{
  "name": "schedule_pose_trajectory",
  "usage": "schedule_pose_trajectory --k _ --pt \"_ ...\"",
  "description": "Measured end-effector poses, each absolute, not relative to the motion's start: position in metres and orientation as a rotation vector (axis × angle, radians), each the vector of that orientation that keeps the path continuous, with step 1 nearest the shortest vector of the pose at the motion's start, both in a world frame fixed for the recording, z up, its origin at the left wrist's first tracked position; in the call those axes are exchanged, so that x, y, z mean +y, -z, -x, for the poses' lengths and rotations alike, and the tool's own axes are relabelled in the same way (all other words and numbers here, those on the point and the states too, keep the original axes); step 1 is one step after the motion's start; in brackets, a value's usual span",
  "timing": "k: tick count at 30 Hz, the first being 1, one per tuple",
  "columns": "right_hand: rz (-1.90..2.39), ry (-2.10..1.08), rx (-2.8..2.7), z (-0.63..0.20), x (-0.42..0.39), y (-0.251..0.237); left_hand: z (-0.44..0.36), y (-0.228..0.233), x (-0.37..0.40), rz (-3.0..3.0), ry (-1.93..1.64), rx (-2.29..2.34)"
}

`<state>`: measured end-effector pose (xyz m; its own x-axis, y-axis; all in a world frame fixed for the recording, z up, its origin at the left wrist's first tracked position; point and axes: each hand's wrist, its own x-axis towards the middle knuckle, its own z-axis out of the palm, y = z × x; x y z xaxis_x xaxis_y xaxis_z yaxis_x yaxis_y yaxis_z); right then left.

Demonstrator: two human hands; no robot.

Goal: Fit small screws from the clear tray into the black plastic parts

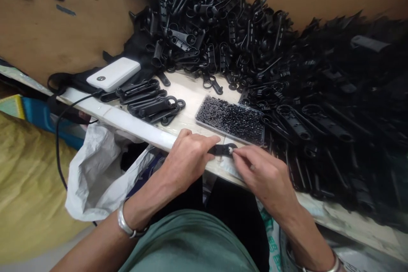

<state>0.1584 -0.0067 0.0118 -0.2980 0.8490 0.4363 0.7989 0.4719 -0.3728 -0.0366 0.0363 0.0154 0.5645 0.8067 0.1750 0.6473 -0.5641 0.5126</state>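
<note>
At the worktop's [178,89] near edge, a white plastic bag [95,174] hangs open at 8 o'clock, below a white power bank [113,74] with a black cable [62,123] trailing off the edge. Just right of the power bank lies a small row of black plastic clips [149,102], set side by side. At centre, the left hand [188,159], a metal bangle [126,223] on its wrist, closes over one end of a single black clip [223,150] at the worktop's front edge; the right hand [261,174] pinches the clip's other end with thumb and forefinger, so both hands grip the same piece. Directly behind it, at 12 o'clock from the hands, sits a clear shallow tray [231,119] filled with tiny black parts. A large heap of loose black clips [242,34] spreads from 12 o'clock to 3 o'clock, filling the worktop's right side against the brown board [47,29] at the back.
</note>
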Motion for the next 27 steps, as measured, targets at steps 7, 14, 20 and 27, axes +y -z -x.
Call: schedule_pose_trajectory --k 7,14,20,27 --pt "1.399 -0.004 -2.239 -0.153 -0.008 -0.013 0.037 -0.016 0.037 -2.407 -0.568 1.18" --pt "1.401 0.17 -2.357 -0.145 -0.009 -0.019 0.038 -0.016 0.036 -2.411 -0.573 1.178" --pt "1.486 0.188 -2.339 -0.128 -0.01 -0.016 0.037 -0.014 0.037 -2.414 -0.603 1.205" --pt "1.609 -0.074 -2.057 -0.138 -0.002 -0.017 0.036 -0.013 0.036 -2.415 -0.595 1.19"
